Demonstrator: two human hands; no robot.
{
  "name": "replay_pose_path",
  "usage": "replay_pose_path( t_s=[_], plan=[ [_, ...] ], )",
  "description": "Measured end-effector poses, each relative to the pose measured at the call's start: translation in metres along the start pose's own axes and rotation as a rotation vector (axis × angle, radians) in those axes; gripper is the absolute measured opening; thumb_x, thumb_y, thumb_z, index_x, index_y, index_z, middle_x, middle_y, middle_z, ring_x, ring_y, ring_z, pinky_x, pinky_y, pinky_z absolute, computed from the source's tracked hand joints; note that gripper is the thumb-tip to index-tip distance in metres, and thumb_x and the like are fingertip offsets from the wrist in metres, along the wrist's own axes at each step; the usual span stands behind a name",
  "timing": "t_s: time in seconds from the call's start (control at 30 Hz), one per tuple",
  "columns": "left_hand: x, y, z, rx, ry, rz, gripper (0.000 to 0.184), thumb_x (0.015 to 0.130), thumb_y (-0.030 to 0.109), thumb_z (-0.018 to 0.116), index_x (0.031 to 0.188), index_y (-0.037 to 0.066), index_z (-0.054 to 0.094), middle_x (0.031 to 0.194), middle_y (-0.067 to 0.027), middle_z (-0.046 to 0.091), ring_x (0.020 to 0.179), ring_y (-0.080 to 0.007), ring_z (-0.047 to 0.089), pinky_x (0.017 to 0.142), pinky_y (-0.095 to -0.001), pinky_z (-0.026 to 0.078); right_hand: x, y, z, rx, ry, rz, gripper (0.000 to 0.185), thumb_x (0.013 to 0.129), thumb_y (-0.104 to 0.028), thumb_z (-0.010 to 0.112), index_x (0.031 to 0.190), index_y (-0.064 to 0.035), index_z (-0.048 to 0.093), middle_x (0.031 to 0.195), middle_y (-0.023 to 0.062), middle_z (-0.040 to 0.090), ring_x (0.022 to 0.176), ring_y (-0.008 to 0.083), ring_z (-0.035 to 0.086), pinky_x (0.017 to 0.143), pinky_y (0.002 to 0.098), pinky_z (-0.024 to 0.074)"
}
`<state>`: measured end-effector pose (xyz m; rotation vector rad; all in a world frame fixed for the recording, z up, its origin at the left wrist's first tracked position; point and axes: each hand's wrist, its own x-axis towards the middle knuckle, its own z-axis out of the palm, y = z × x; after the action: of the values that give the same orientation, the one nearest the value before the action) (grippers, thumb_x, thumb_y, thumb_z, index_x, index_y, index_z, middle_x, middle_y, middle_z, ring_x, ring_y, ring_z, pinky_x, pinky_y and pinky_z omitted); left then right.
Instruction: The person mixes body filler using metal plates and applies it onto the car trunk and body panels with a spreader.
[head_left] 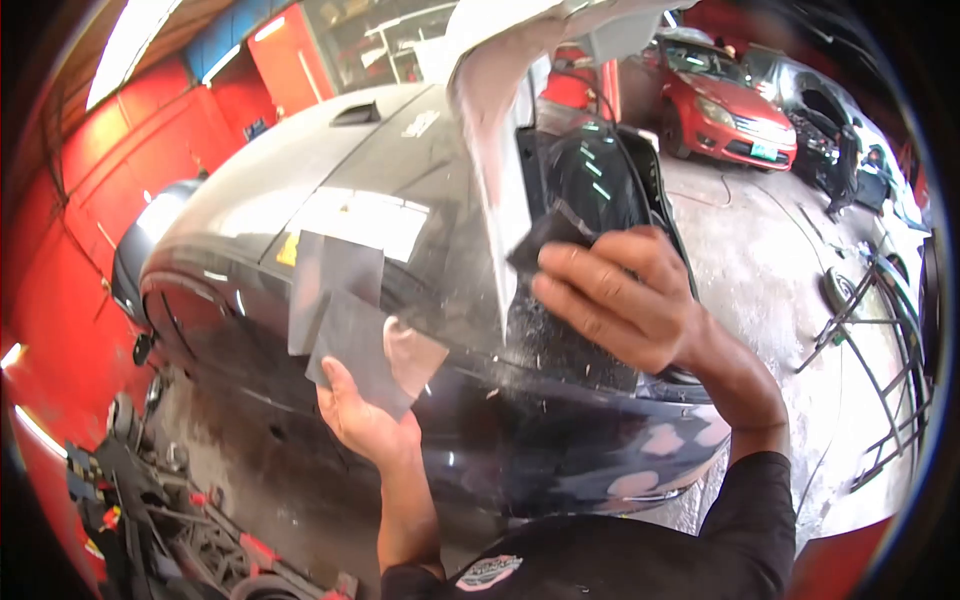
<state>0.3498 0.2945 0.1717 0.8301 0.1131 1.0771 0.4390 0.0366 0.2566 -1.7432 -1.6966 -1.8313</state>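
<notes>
My left hand point(368, 425) is closed on a thin grey flat plate point(350, 345), thumb on its face. Tan-pink paste-like material point(414, 358) shows at the plate's right side. A second grey sheet point(335, 275) overlaps behind it; whether I grip that too I cannot tell. Raised to the right, my right hand point(630, 300) pinches a small dark flat spreader point(550, 235) between thumb and fingers. Both hands are in front of a dark, dusty car point(400, 165). Pinkish filler patches point(665, 440) mark its lower bodywork, below my right forearm.
A whitish raised panel point(490, 130) arches over the car's opening. A red car point(720, 100) stands at the back right. Black metal frames point(880, 370) lie on the right-hand floor. Metal parts and a red-and-grey jack-like tool point(230, 530) lie at lower left, near a red wall point(60, 280).
</notes>
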Motion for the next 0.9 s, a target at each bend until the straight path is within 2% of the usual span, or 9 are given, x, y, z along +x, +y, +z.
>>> replay_pose_path(
  t_s=[0.07,0.13,0.23,0.37,0.5,0.6,0.8,0.9],
  plan=[
    [-0.001,-0.010,-0.009,0.022,-0.031,-0.003,0.038,0.106,0.028,0.063,0.125,-0.005,0.060,0.121,-0.0167,0.068,0.108,-0.0264,0.069,0.095,-0.0419,0.057,0.002,0.021,0.003,-0.224,0.133,0.007,0.039,0.064,-0.008,0.077,0.102,-0.0011,0.079,0.113,0.0126,0.073,0.089,0.0232,0.059,0.069,0.0335,0.0507],
    [-0.004,-0.014,-0.014,0.035,-0.035,-0.037,0.039,0.106,0.029,0.062,0.126,-0.005,0.060,0.121,-0.0162,0.068,0.108,-0.0259,0.069,0.094,-0.0406,0.056,0.007,0.042,0.015,-0.295,0.194,0.040,0.041,0.062,-0.006,0.077,0.103,-0.0011,0.080,0.113,0.0115,0.072,0.087,0.0232,0.059,0.068,0.0333,0.0496],
    [-0.006,-0.015,-0.017,0.043,-0.083,-0.042,0.040,0.107,0.030,0.060,0.127,-0.005,0.061,0.120,-0.0159,0.068,0.108,-0.0256,0.068,0.095,-0.0400,0.055,0.011,0.076,0.031,-0.421,0.327,-0.025,0.039,0.065,-0.011,0.073,0.103,-0.0019,0.076,0.111,0.0072,0.069,0.087,0.0228,0.059,0.066,0.0334,0.0457],
    [-0.004,-0.013,-0.023,0.067,-0.102,-0.022,0.043,0.108,0.031,0.057,0.129,-0.006,0.061,0.122,-0.0162,0.068,0.110,-0.0256,0.068,0.096,-0.0394,0.054,0.019,0.085,0.040,-0.540,0.391,0.013,0.042,0.064,-0.012,0.073,0.105,-0.0055,0.077,0.113,0.0038,0.068,0.091,0.0206,0.059,0.070,0.0329,0.0459],
    [-0.001,-0.011,-0.027,0.086,-0.139,-0.017,0.044,0.108,0.031,0.056,0.130,-0.007,0.060,0.125,-0.0165,0.067,0.112,-0.0256,0.067,0.098,-0.0395,0.054,0.024,0.089,0.046,-0.519,0.378,-0.003,0.041,0.067,-0.012,0.072,0.107,-0.0058,0.077,0.115,0.0035,0.066,0.094,0.0209,0.059,0.070,0.0327,0.0465],
    [-0.002,-0.009,-0.023,0.092,-0.128,-0.012,0.045,0.109,0.031,0.056,0.131,-0.007,0.060,0.126,-0.0165,0.067,0.113,-0.0255,0.067,0.098,-0.0390,0.054,0.032,0.092,0.050,-0.530,0.410,0.006,0.042,0.062,-0.011,0.074,0.104,-0.0052,0.080,0.111,0.0046,0.071,0.090,0.0212,0.058,0.073,0.0328,0.0479],
    [0.003,-0.004,-0.029,0.097,-0.126,-0.008,0.044,0.108,0.031,0.056,0.131,-0.007,0.060,0.126,-0.0166,0.067,0.114,-0.0256,0.067,0.099,-0.0381,0.054,0.027,0.090,0.059,-0.440,0.368,0.035,0.043,0.063,-0.010,0.072,0.105,-0.0043,0.079,0.110,0.0055,0.070,0.087,0.0219,0.058,0.072,0.0329,0.0470],
    [0.006,-0.006,-0.034,0.105,-0.127,-0.005,0.044,0.108,0.031,0.057,0.130,-0.007,0.060,0.125,-0.0164,0.067,0.113,-0.0257,0.067,0.098,-0.0382,0.054,0.028,0.093,0.055,-0.545,0.438,-0.009,0.045,0.069,-0.015,0.069,0.112,-0.0048,0.074,0.117,0.0044,0.065,0.096,0.0213,0.058,0.070,0.0336,0.0458]
  ],
)
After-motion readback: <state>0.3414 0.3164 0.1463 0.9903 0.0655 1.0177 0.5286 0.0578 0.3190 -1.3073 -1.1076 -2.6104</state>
